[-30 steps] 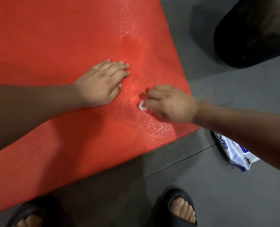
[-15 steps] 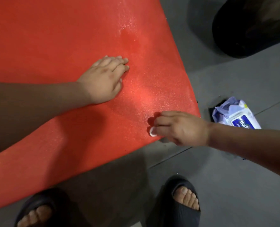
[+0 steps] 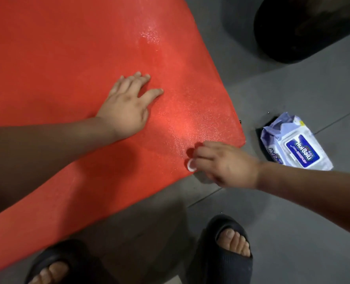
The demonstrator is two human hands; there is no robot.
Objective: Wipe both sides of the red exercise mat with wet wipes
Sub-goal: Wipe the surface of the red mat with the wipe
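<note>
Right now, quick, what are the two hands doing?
Left hand: open, flat on the red mat, holding nothing.
Right hand: closed on a white wipe at the mat's corner.

Red exercise mat (image 3: 67, 78): foam-like, fine pebbled texture, matt where dry; wet sheen w/ tiny glints near the corner. Wet wipe (image 3: 190, 166): soft white cloth-like wad, pinched in right hand (image 3: 225, 167). Wipes pack (image 3: 295, 144): thin plastic film, glossy, crinkled, w/ printed label. Floor (image 3: 293, 232): grey tiles, smooth, matt, thin joints. Slippers (image 3: 221, 261): black, matt, rubbery, ribbed.
</note>
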